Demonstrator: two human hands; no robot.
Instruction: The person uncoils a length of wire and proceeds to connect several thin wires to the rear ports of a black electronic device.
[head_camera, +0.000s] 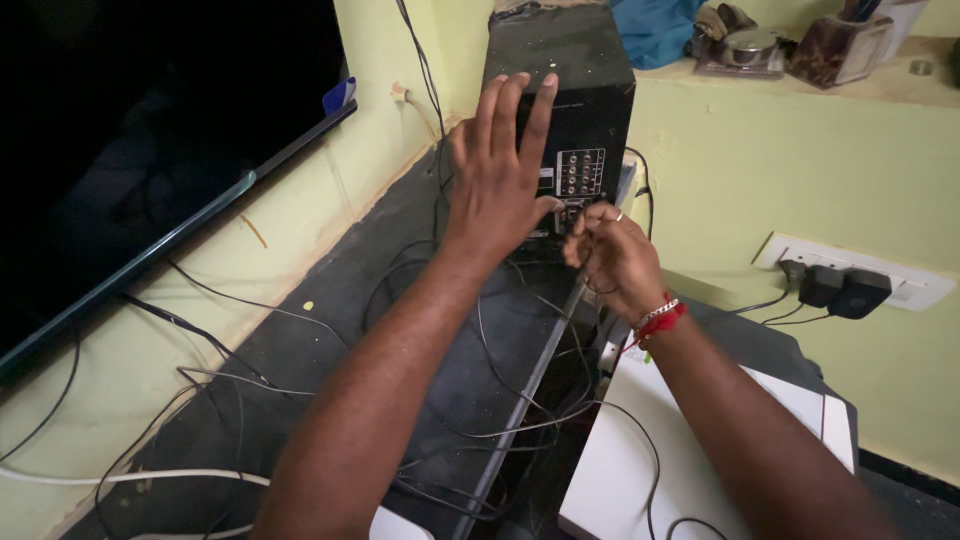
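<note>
Speaker, a tall black box with a dusty matt top, stands at the far end of the dark worktop, its rear panel turned toward the person; the right hand is pinched shut on what looks like a thin cable just below the socket panel, fingertips bunched, though the plug itself is hidden; the left hand lies open and flat against the cabinet's back edge, fingers spread upward, steadying it. The step in hand appears to be work at the rear jacks, plugging or unplugging a lead; the next move likely calls for a fine, straight push or pull at a small socket while the box is kept from tipping. The sockets show as small round rings in a pale grid on smooth black board. A red thread and a beaded band circle the right wrist. Thin dark wires loop loosely over the gritty worktop; a smooth white box lies under the right forearm; a glossy black screen hangs at left; adapters sit in a white wall switchboard on the pale green wall.
</note>
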